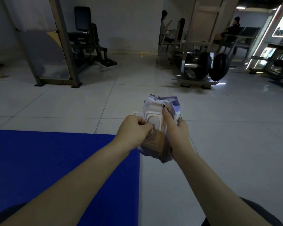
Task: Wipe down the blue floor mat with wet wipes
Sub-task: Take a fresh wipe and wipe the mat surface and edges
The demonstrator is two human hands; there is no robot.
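Observation:
I hold a white and lilac pack of wet wipes (158,105) in front of me, above the tiled floor. My right hand (175,129) grips the pack's right side, thumb laid along its top face. The pack's plastic lid is flipped open. My left hand (136,129) has its fingers curled at the lid opening, pinching there; whether a wipe is between them I cannot tell. The blue floor mat (55,160) lies flat at the lower left, its right edge under my left forearm.
Pale floor tiles (219,144) spread ahead and to the right. A weight machine frame (59,62) stands at the back left, and a rack with black weight plates (206,67) at the back right. Two people sit in the far background.

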